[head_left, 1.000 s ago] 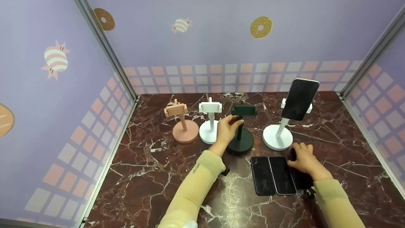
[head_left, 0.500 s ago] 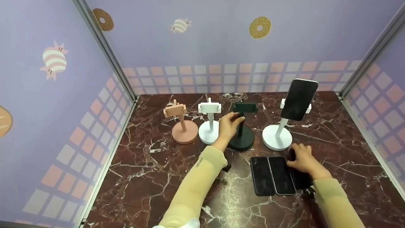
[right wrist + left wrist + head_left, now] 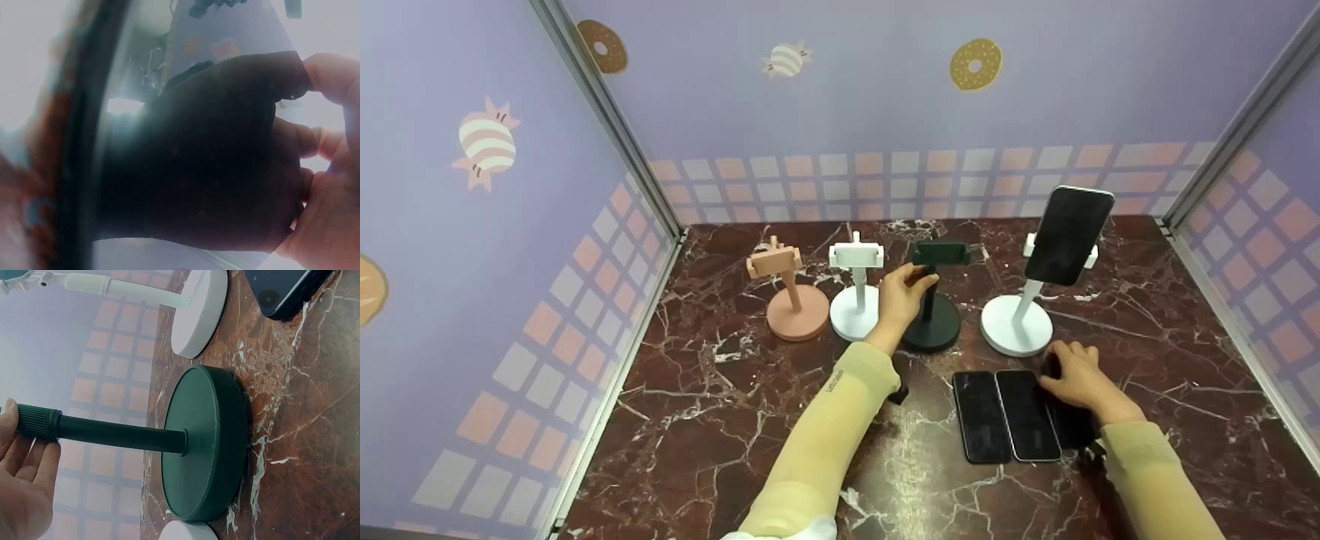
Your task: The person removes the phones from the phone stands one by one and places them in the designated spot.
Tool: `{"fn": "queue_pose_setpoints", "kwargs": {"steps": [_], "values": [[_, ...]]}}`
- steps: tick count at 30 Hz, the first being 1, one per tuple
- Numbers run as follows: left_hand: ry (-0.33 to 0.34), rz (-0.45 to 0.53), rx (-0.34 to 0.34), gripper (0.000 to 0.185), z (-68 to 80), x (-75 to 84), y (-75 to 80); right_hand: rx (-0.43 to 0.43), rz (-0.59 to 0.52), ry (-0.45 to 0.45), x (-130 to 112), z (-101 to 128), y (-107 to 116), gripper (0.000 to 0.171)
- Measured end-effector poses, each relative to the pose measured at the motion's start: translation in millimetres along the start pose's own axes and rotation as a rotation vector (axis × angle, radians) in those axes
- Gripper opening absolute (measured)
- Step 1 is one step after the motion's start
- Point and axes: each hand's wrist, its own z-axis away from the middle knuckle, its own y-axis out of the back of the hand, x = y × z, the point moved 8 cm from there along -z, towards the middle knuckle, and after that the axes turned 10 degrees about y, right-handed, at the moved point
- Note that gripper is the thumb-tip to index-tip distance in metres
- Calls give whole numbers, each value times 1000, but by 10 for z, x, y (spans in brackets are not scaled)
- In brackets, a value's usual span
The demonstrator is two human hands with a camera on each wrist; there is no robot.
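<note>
In the head view my left hand (image 3: pixel 900 300) pinches the upper stem of a dark green phone stand (image 3: pixel 939 330). The left wrist view shows thumb and fingers around its ribbed collar (image 3: pixel 38 422), with the round base (image 3: pixel 194 450) on the table. Its holder at the top has no phone in it. At the right, my right hand (image 3: pixel 1078 379) grips a dark phone (image 3: pixel 1072 426), largely covered by the hand; in the right wrist view a dark, backlit shape (image 3: pixel 197 163) lies between thumb and fingers. Beside it lie two black-screened phones (image 3: pixel 982 416), the second phone (image 3: pixel 1030 416) having a pale rim.
Left of the green stand are a white stand (image 3: pixel 853 319) and a pink-orange stand (image 3: pixel 799 313), their holders bare. A further white stand (image 3: pixel 1017 326) on the right bears a tilted phone (image 3: pixel 1069 236). Printed panels close off the back and sides of the marbled table (image 3: pixel 697 450).
My left hand has shifted the green stand slightly away from me, towards the back, and its holder sits a little higher in view. The right hand stays almost still at the phone.
</note>
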Motion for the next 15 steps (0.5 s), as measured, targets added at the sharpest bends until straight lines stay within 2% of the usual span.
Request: {"fn": "queue_pose_setpoints", "kwargs": {"steps": [5,11,15], "values": [[-17,0,9,24,-7,-1,-8,-10,-8,-20,15,-15,-34,28],[-9,-27,10,26,0,-6,-27,-54,0,-54,9,-23,-75,31],[-28,-42,29,27,14,12,-24,-53,12,-34,-19,-24,-78,32]]}}
